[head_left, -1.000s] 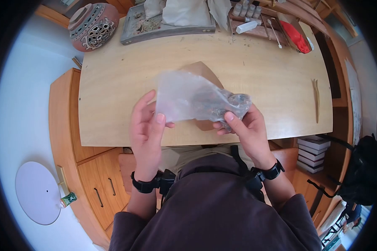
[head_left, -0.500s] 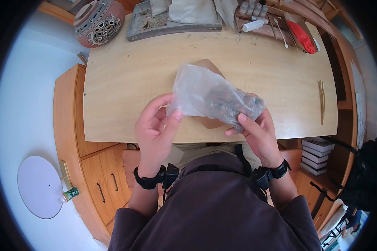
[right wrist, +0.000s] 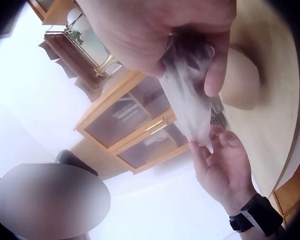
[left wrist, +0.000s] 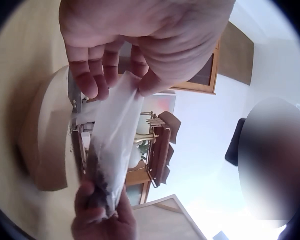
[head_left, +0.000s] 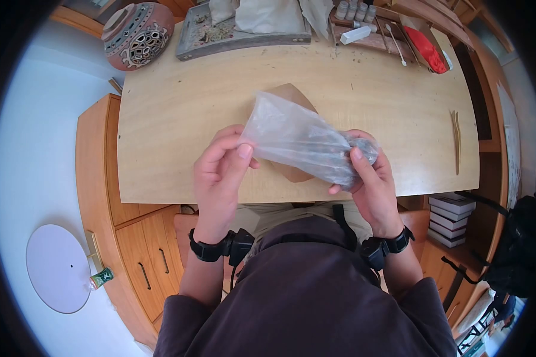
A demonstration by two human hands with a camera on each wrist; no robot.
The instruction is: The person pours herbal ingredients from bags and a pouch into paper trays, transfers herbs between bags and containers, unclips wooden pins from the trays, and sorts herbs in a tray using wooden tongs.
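Observation:
A clear plastic bag (head_left: 295,134) stretches between both hands above the table, with dark, lumpy contents gathered at its right end. My left hand (head_left: 217,169) pinches the flat, unfilled left end between thumb and fingers. Around the filled end, my right hand (head_left: 376,181) curls with its thumb pressed on top. The left wrist view has the bag (left wrist: 117,117) pulled lengthwise from one hand to the other. Below it on the table is a brown paper-like piece (head_left: 296,97), partly hidden by the bag.
At the back stand a patterned pot (head_left: 138,37), a grey tray (head_left: 244,47) with crumbs and white bags, and a wooden tray (head_left: 372,41) with small bottles. Thin wooden tongs (head_left: 457,143) lie near the right edge. Stacked boxes (head_left: 451,217) sit below the table.
The bag's contents spread out half a second ago and are now bunched inside the right hand's grip. The left hand now pinches the bag's end, and the plastic is pulled tauter.

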